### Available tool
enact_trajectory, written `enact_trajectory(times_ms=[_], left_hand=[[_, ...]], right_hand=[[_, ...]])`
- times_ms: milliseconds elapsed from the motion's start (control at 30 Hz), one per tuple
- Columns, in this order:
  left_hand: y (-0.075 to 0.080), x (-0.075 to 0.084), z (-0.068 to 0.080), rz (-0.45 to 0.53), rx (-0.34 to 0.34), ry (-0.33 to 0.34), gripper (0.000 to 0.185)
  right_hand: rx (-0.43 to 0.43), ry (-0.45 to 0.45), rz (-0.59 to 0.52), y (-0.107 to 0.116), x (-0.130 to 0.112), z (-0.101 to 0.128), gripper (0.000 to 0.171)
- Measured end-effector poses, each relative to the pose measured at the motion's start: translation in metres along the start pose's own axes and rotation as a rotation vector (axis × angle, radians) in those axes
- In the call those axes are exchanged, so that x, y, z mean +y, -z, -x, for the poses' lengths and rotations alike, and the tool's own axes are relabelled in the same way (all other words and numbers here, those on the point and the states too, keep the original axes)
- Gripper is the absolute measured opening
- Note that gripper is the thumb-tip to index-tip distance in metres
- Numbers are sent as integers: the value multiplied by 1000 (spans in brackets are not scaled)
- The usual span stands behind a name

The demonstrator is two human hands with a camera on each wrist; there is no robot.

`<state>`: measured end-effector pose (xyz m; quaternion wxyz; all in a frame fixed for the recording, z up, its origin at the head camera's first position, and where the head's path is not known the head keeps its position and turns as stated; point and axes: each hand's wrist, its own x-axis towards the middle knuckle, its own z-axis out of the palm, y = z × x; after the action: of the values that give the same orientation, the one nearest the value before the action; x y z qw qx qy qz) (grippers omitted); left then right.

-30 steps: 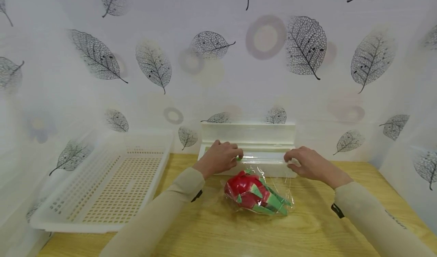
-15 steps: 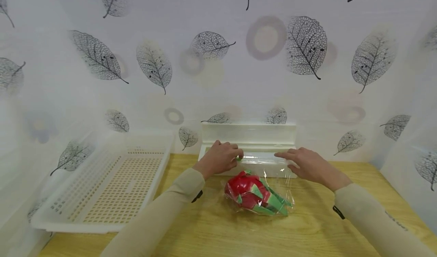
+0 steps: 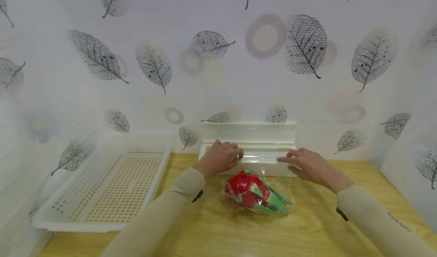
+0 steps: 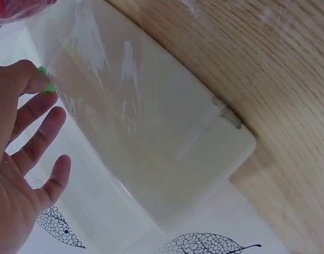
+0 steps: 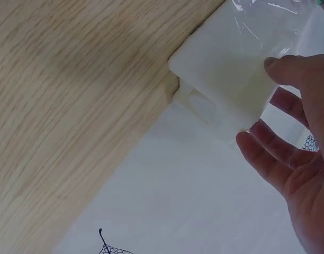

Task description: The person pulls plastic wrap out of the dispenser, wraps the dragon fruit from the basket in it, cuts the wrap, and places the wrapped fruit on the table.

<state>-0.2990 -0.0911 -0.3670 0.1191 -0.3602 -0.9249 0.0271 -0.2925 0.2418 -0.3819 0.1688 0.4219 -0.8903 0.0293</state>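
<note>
A white cling film dispenser box stands at the back of the table, its lid raised. Clear film runs from it down the front. My left hand pinches a small green slider between thumb and forefinger at the box's edge; the other fingers are spread. With fingers fairly straight, my right hand touches the film and box near the right end; its thumb lies against the film-covered front. Before the box lies a red and green dragon fruit covered in clear film.
A white perforated plastic basket is on the left. The wood-grain table extends in front of the fruit and to the right. A leaf-patterned sheet hangs close behind the box.
My right hand's fingers have uncurled, reached left along the film and then come slightly down and right. The left hand stays on the slider. The fruit has not moved.
</note>
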Motion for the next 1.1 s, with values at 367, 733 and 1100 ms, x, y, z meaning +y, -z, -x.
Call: enact_trajectory(times_ms=[367, 733, 1100], left_hand=[[-2, -1, -2, -6, -9, 6, 14], [1, -3, -3, 1, -19, 7, 15], [-4, -3, -2, -1, -15, 15, 15]], right_hand=[[-93, -189, -228, 16, 27, 15, 33], [75, 92, -70, 3, -1, -11, 40], [77, 128, -2, -12, -8, -16, 36]])
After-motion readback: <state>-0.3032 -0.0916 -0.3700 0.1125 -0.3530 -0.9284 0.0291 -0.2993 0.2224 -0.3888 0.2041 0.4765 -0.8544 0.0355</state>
